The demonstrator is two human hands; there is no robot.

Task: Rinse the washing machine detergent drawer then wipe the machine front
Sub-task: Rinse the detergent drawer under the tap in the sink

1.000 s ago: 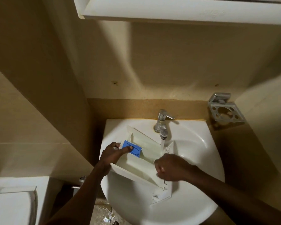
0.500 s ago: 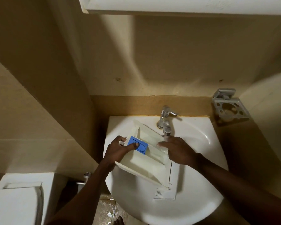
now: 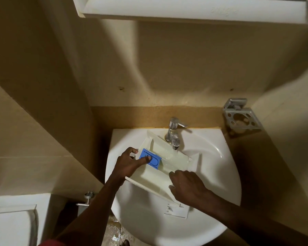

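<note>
The white detergent drawer [image 3: 155, 176] lies tilted across the white sink [image 3: 217, 176], under the chrome tap [image 3: 173, 134]. Water shines in its far compartment. My left hand [image 3: 129, 163] grips the drawer's left end, with the thumb pressed on the blue insert [image 3: 154, 159]. My right hand [image 3: 187, 188] rests inside the drawer near its front end, fingers bent against the inner surface. The drawer's front panel [image 3: 176, 210] sticks out below my right wrist. The washing machine is not in view.
A chrome toothbrush holder [image 3: 242, 118] is fixed to the wall at the right. A white cabinet [image 3: 194, 8] hangs overhead. A toilet cistern [image 3: 12, 221] stands at the lower left, with a chrome valve [image 3: 86, 199] beside it. The floor under the sink is wet.
My right hand has moved from the drawer's far end by the tap toward its near end. The drawer has swung a little, and my left hand keeps its grip.
</note>
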